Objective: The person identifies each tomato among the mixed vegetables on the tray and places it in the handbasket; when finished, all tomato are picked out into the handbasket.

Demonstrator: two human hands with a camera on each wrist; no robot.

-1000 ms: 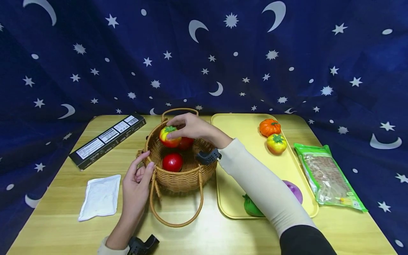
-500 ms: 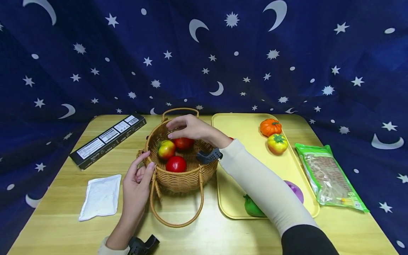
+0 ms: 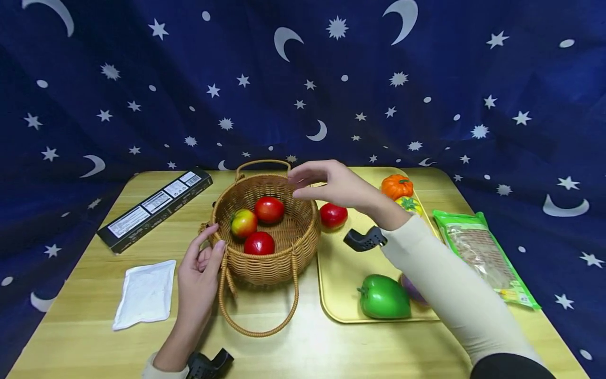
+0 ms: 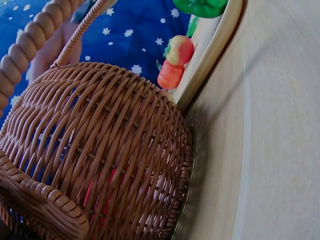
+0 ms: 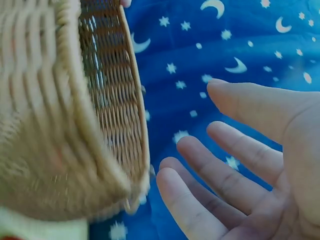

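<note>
A round wicker basket [image 3: 270,268] with two looped handles stands at mid-table. Inside lie a yellow-red tomato [image 3: 244,223] and two shiny red round fruits, one at the back [image 3: 269,210] and one nearer the front [image 3: 259,243]. My left hand [image 3: 199,276] holds the basket's left rim between thumb and index finger, its other fingers curled in. Above the basket's right rim and the tray, my right hand [image 3: 338,184] hovers with nothing in it. Its spread fingers [image 5: 220,170] show beside the basket's opening in the right wrist view.
On the yellow tray [image 3: 338,268], right of the basket, lie a red fruit [image 3: 333,216], orange pumpkin [image 3: 396,187], yellow-red tomato [image 3: 409,205], green bell pepper [image 3: 384,297] and partly hidden purple vegetable [image 3: 413,289]. A green-edged packet [image 3: 483,258], black box [image 3: 156,209] and white pouch [image 3: 144,292] flank them.
My right hand let go of the yellow-red tomato inside the basket, then moved right, out over the basket's right rim. The left hand stayed at the left rim.
</note>
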